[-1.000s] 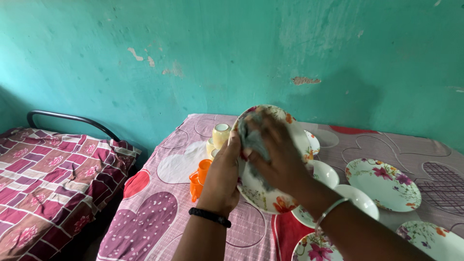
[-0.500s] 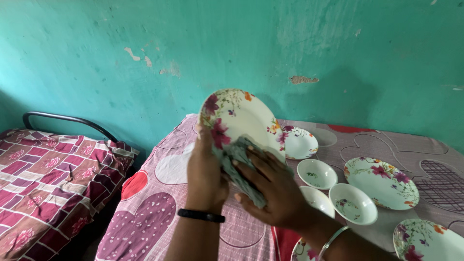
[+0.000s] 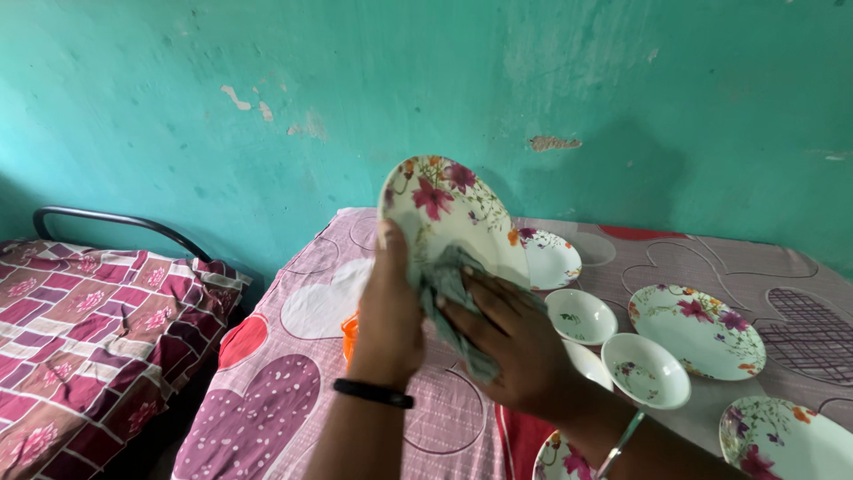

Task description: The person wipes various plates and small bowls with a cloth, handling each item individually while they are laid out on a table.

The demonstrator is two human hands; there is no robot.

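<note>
My left hand [image 3: 386, 307], with a black band on the wrist, holds a white floral plate [image 3: 444, 209] up on its edge in front of me. My right hand [image 3: 515, 342] presses a grey-green cloth [image 3: 449, 289] against the plate's lower face. Both hands are raised above a table covered with a pink cloth printed with hearts [image 3: 293, 391]. The lower part of the plate is hidden behind the cloth and my hands.
On the table to the right lie a floral plate [image 3: 697, 329], two small white bowls [image 3: 579, 316] [image 3: 644, 369], another plate [image 3: 551, 258] behind, and plates at the near edge [image 3: 786, 440]. An orange object [image 3: 349, 333] sits under my left hand. A bed with a checked cover [image 3: 80, 320] stands left.
The plate has been lifted higher and tipped up on its edge. My right hand with the cloth has slid from the plate's top down to its lower face.
</note>
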